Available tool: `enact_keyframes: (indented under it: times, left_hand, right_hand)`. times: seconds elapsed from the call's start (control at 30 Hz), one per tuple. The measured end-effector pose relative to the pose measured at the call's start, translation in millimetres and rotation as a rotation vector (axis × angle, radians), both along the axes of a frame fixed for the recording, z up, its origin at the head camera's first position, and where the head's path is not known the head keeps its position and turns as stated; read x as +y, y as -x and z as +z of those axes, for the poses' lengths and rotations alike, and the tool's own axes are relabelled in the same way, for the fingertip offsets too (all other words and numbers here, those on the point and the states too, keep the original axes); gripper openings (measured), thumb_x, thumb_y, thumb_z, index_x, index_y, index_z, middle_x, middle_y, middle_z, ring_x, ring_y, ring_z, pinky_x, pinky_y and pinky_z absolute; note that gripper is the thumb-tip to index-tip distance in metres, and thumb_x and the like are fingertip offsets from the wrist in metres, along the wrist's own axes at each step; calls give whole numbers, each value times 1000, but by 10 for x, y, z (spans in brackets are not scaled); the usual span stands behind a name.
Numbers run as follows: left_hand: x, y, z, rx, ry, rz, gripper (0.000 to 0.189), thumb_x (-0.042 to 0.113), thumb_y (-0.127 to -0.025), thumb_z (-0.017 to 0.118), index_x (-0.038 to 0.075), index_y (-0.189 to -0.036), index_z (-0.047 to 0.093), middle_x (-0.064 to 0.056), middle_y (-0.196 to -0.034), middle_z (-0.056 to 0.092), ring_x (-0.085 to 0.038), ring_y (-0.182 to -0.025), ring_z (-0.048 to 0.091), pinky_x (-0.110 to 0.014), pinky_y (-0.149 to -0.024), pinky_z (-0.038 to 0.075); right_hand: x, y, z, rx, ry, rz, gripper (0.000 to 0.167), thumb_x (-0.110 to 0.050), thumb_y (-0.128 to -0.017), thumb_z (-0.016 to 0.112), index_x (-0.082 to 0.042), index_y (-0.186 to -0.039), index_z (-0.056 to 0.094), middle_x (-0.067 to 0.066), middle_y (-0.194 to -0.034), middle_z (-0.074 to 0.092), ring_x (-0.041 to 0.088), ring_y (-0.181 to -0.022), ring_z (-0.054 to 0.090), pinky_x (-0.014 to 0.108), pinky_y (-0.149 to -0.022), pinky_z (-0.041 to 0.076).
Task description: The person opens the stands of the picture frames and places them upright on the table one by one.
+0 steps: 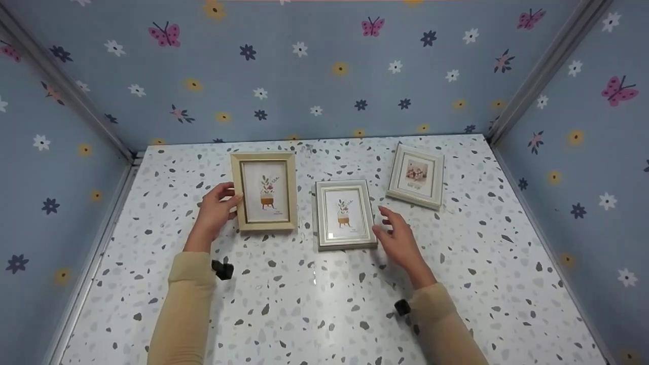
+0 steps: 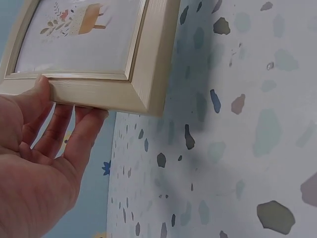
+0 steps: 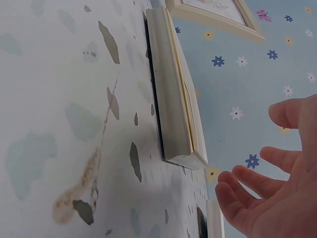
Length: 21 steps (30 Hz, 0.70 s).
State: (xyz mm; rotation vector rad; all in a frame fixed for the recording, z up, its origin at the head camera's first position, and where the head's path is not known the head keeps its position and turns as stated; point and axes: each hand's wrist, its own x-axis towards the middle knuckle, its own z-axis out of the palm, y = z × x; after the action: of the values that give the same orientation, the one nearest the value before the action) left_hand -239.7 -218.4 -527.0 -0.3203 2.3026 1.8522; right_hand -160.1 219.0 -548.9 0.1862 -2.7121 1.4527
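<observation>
A cream rectangular picture frame (image 1: 265, 191) with a plant print is being held above the speckled white bench (image 1: 314, 314). To its right, a silvery-white rectangular picture frame (image 1: 345, 215) is lying face up.

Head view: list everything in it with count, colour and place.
Left plant-print frame: one, beige, left of centre
Middle plant-print frame: one, silver-white, centre
Right picture frame: one, off-white, back right
Speckled tabletop: one, white with grey flecks, below
Floral butterfly panels: three, blue, left, back and right
Corner posts: two, grey, back corners
Wrist cameras: two, black, at the wrists
Sleeves: two, tan, front
Left hand: one, gripping the left plant-print frame
Right hand: one, beside the middle plant-print frame
</observation>
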Motion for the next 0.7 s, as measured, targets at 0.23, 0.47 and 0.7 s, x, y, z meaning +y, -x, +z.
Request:
enact_keyframes:
  times: [0.23, 0.47, 0.7]
  left_hand:
    - [53, -55, 63, 16, -28, 2, 46, 19, -102, 58, 10, -145, 45, -14, -135, 49, -26, -118, 54, -42, -93, 52]
    - [71, -136, 96, 61, -32, -36, 44, 15, -102, 58, 8, -144, 46, -15, -133, 49, -26, -116, 55, -36, -85, 55]
    - [136, -209, 156, 83, -61, -59, 45, 11, -102, 58, 8, -145, 46, -15, -132, 51, -25, -114, 56, -31, -79, 56]
  right_hand:
    - [-25, -24, 17, 1, 2, -4, 53, -18, -99, 63, -6, -147, 46, 18, -141, 51, 36, -123, 52, 51, -98, 46]
    - [-65, -50, 38, -24, 20, 4, 52, -18, -100, 62, -6, -148, 45, 16, -142, 50, 32, -124, 52, 49, -99, 46]
    - [-101, -67, 60, -22, 18, 5, 51, -22, -100, 62, -9, -147, 47, 12, -142, 51, 31, -124, 53, 47, -99, 47]
